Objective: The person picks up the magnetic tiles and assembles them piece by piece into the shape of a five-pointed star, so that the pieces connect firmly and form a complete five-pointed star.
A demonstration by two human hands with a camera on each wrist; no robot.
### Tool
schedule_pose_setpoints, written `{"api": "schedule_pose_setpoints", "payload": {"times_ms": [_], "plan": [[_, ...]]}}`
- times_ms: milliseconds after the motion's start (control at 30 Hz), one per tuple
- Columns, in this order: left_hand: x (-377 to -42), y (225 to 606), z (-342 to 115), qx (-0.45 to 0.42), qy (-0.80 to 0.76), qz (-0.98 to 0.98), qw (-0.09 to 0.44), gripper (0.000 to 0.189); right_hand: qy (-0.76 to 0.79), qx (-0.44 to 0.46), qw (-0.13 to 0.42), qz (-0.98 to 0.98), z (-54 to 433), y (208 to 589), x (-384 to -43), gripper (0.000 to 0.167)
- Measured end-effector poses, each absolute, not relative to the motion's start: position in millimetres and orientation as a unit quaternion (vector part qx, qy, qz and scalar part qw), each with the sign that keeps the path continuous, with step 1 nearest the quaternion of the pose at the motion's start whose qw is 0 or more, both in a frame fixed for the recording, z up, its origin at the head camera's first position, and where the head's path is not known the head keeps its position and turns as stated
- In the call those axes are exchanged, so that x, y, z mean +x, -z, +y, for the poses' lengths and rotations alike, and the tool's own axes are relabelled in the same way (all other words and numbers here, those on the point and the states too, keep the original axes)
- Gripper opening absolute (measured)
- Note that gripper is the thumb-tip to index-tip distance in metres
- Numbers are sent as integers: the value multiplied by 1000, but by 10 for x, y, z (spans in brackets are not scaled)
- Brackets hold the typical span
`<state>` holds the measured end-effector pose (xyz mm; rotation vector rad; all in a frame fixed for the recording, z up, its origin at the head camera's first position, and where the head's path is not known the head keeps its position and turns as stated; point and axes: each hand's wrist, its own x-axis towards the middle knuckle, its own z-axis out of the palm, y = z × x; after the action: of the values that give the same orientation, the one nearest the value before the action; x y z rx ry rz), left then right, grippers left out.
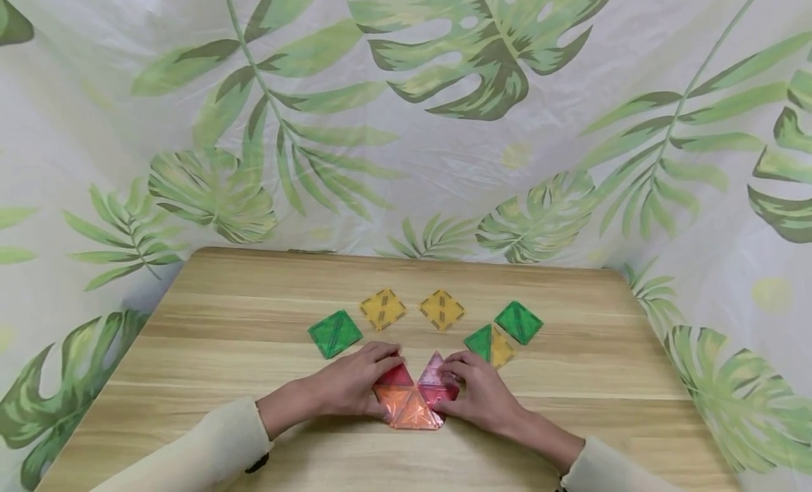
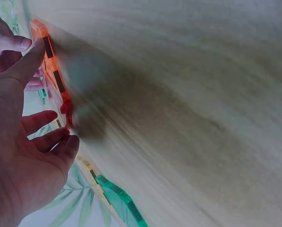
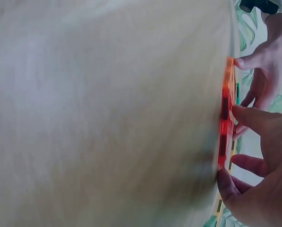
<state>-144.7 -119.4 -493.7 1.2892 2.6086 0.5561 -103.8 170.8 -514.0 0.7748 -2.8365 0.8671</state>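
Translucent triangular magnetic tiles lie flat on the table, edge to edge, in a fan with an opening at the far side. They include a red tile (image 1: 395,376), an orange tile (image 1: 416,413), a magenta tile (image 1: 438,393) and a pale pink tile (image 1: 433,371). My left hand (image 1: 352,383) holds the fan's left side, thumb on an orange edge and fingertips at the red one, as the left wrist view shows. On the other side my right hand (image 1: 485,397) grips the outer edges of the pink and red tiles between thumb and fingers.
Beyond the hands, more tiles lie in an arc on the wooden table (image 1: 209,365): a green pair (image 1: 335,334), a yellow pair (image 1: 383,309), another yellow pair (image 1: 442,309), a green-and-yellow pair (image 1: 480,342) and a green pair (image 1: 519,323). A leaf-patterned cloth (image 1: 431,168) hangs behind.
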Motion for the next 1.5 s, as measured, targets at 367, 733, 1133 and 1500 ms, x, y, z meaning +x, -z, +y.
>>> {"api": "schedule_pose_setpoints", "payload": {"times_ms": [367,733,1133,1500], "plan": [[-1504,4970,-1179,433,-207,872,95,93,-319,210,31,-924,1635,5186,-1016,55],[-1524,4977,-1160,450,-230,860,74,92,-390,200,7,-899,1627,5156,-1041,53],[-1578,4957,-1134,421,-298,844,145,92,-499,171,-71,-847,1689,5206,-1082,41],[-1617,4992,-1193,413,-339,828,170,77,-614,159,-143,-760,1726,5224,-1068,47]]}}
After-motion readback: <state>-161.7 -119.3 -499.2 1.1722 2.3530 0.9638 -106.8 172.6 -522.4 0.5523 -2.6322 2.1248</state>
